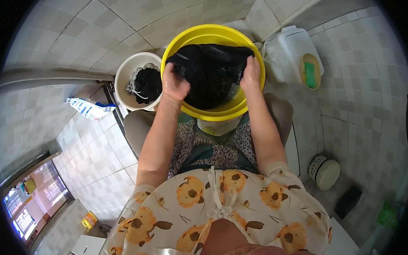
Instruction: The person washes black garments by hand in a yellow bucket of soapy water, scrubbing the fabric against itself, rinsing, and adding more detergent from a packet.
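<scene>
A wet black cloth garment is spread between my two hands over a yellow plastic basin, its lower part down inside the basin. My left hand grips the cloth's left edge near the basin's left rim. At the right rim my right hand holds the opposite edge, fingers partly behind the fabric. Some water shows in the basin below the cloth. Beside the yellow basin on the left stands a white basin with dark clothing and a grey-white piece with a cord in it.
Right of the basins are a lidded white bin and a green soap bar in a yellow dish. A plastic detergent bag lies left. A white bucket stands lower right. Tiled walls surround the area.
</scene>
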The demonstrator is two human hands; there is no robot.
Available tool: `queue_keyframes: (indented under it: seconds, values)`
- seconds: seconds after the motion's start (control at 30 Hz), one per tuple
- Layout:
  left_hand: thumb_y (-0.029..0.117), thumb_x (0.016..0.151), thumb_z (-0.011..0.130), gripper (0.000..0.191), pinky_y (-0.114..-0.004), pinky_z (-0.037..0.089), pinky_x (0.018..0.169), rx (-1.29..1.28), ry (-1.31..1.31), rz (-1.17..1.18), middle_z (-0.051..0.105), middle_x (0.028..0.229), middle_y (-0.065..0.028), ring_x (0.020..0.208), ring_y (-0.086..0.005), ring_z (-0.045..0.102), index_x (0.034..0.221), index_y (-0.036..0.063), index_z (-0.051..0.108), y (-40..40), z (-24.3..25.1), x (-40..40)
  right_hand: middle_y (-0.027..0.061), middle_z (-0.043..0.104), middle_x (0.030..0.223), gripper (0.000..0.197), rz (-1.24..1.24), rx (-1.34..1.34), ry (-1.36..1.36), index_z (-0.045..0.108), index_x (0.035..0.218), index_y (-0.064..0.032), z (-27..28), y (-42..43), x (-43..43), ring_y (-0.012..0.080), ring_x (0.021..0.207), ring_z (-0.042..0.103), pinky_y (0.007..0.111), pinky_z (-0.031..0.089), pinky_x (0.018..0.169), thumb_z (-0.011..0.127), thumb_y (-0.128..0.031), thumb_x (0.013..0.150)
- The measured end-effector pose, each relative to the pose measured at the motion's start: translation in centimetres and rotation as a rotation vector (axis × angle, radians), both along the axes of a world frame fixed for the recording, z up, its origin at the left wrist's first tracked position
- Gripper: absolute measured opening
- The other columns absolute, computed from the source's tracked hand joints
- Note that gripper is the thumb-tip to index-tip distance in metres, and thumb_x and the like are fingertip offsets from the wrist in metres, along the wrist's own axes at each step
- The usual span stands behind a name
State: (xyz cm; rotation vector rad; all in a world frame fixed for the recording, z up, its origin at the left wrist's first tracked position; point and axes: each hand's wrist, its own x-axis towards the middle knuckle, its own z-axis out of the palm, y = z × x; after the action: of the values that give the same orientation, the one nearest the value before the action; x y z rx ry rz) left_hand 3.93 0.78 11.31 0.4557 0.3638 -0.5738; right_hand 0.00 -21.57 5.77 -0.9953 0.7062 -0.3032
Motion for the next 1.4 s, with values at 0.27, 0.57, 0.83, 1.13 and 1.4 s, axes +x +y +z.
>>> queue_keyframes:
  seconds: [0.27,0.57,0.83,1.13,1.4]
  values:
    - [0.051,0.088,0.049,0.061,-0.048,0.033,0.101,0.236,0.283,-0.032,0.046,0.134,-0.0051,0.122,-0.0267,0.042,0.137,0.0159,0.038,-3.3,-10.9,-4.3,0.0198,0.06,0.093,0.021,0.484,-0.549,0.14,0.05,0.091,-0.0035,3.0,8.5,-3.6,0.0308,0.084,0.06,0.043,0.048,0.07,0.05,-0.024,0.086]
    - [0.031,0.094,0.041,0.035,-0.041,0.051,0.086,0.229,0.378,-0.373,0.063,0.103,-0.0112,0.092,-0.0268,0.062,0.111,0.0048,0.057,-3.9,-5.2,-4.2,0.0156,0.063,0.064,0.024,0.628,-1.696,0.454,0.058,0.088,-0.0083,1.5,7.4,3.4,0.0366,0.06,0.063,0.049,0.05,0.058,0.046,-0.029,0.085]
    - [0.035,0.092,0.049,0.042,-0.043,0.048,0.091,-0.238,0.347,-0.287,0.061,0.112,-0.0141,0.098,-0.0291,0.06,0.12,0.0042,0.054,-2.0,-2.7,-3.4,0.0227,0.05,0.121,0.042,1.128,-1.143,0.64,0.051,0.122,-0.0028,0.0,-2.9,2.8,0.0403,0.111,0.046,0.045,0.038,0.095,0.054,-0.025,0.087]
    - [0.038,0.09,0.055,0.04,-0.034,0.053,0.082,-0.223,0.24,-0.367,0.065,0.103,-0.0094,0.087,-0.0217,0.064,0.112,0.0048,0.06,-1.2,-2.1,-3.0,0.0172,0.052,0.11,0.047,0.509,-0.799,0.395,0.039,0.133,0.0012,-9.2,0.5,-3.3,0.0306,0.098,0.05,0.037,0.042,0.086,0.047,-0.009,0.089]
    - [0.054,0.086,0.054,0.071,-0.044,0.031,0.105,0.421,0.18,-0.198,0.037,0.141,-0.0104,0.128,-0.0274,0.037,0.14,0.0132,0.033,-1.5,-9.7,-2.0,0.0115,0.059,0.098,0.027,0.032,-0.114,-0.033,0.051,0.108,0.0054,0.9,3.6,-1.5,0.022,0.094,0.056,0.032,0.045,0.082,0.04,-0.012,0.09]
